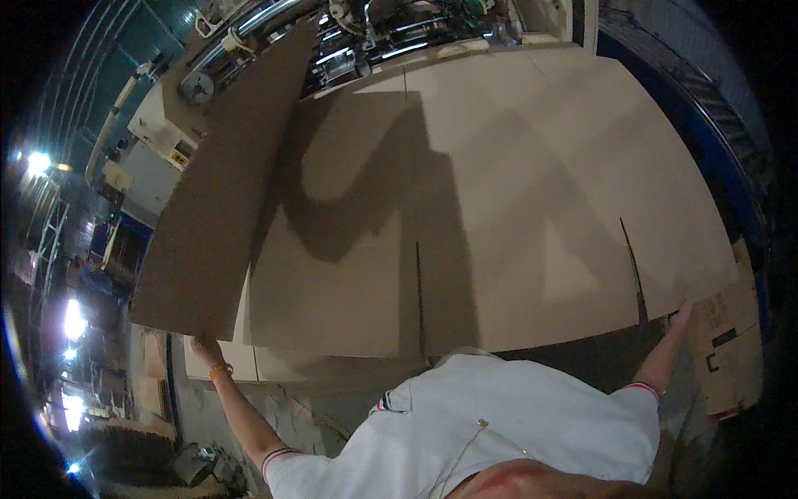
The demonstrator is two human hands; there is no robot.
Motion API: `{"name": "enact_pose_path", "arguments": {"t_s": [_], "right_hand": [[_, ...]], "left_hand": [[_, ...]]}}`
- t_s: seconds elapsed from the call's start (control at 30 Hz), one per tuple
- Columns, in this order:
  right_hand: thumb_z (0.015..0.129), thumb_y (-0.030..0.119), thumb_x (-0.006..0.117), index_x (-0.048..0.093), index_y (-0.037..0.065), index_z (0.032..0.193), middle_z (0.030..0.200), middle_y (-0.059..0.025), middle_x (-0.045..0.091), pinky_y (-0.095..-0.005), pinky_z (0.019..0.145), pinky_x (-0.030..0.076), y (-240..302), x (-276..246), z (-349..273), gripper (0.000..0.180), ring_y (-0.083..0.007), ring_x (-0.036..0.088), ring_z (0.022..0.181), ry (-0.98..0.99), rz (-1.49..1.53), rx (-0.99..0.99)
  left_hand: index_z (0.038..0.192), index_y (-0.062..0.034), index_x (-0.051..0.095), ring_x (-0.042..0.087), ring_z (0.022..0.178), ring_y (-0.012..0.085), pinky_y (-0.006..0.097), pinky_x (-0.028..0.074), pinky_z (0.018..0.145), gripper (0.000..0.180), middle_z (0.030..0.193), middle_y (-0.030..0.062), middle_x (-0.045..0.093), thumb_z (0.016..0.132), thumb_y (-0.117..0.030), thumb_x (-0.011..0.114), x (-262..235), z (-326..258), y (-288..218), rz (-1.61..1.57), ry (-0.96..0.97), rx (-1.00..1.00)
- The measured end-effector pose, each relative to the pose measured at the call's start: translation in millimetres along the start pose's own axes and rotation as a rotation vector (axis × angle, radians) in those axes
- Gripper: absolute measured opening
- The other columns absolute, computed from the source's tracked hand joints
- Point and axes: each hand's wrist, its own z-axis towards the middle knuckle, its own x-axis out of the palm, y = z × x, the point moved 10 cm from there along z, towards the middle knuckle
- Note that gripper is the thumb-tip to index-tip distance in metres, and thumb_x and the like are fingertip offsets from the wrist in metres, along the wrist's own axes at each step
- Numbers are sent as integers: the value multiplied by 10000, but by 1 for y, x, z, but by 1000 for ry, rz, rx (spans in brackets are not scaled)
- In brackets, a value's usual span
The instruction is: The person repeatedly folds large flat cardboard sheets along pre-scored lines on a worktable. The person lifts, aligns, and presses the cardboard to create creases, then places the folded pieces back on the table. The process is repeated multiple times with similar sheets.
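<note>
A large brown cardboard sheet [532, 183], slotted along its near edge and scored into panels, spreads wide in front of me. Its left panel [208, 200] stands tilted up and is in shade. At the near corner of that panel my left hand [204, 349] is closed on the edge, with an orange band round the wrist. Far out to the right, my right hand [682, 313] grips the near edge of the right panel, just beyond a slot. Fingers of both hands are partly hidden by the board. Dark shadows fall across the middle panels.
Another pale cardboard sheet [220, 363] shows beneath the left side. Machinery with metal rollers [407, 37] runs along the far edge. Printed cardboard [727, 349] stands at the right, near a blue machine frame [665, 91]. A round gauge [198, 86] sits at far left.
</note>
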Motion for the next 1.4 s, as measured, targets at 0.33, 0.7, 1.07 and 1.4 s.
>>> {"name": "enact_pose_path", "arguments": {"t_s": [0.33, 0.7, 1.07, 1.4], "right_hand": [[877, 132, 640, 554, -53, 1185, 1224, -152, 572, -407, 935, 479, -1, 146, -222, 369, -257, 574, 1084, -200, -56, -381], [854, 70, 648, 652, -53, 1031, 1025, -134, 681, -333, 769, 525, 55, 323, -374, 216, -227, 651, 843, 102, -567, -1003], [647, -76, 613, 459, 93, 1380, 1345, -149, 523, -427, 883, 497, -2, 501, -298, 767, -328, 566, 1156, 802, -1361, -1463], [603, 59, 758, 308, 255, 1465, 1488, -181, 311, -430, 903, 481, -185, 451, -325, 992, -379, 410, 1301, 1155, -2055, -1206]], "left_hand": [[989, 14, 700, 652, 747, 192, 336, 499, 674, 225, 888, 127, 716, 834, -147, 678, 40, 8, -10, -75, -178, 75], [954, 13, 703, 661, 702, 196, 328, 505, 632, 214, 804, 137, 705, 868, -177, 652, 38, -10, -63, -95, -195, 12], [1243, -63, 592, 516, 1230, 260, 392, 368, 1067, 367, 1304, 128, 562, 889, -14, 509, 150, -96, -249, -547, 225, 479], [1279, -152, 563, 468, 1277, 258, 460, 315, 1096, 509, 1369, 53, 512, 776, -79, 560, 260, -252, -231, -181, 569, 779]]}}
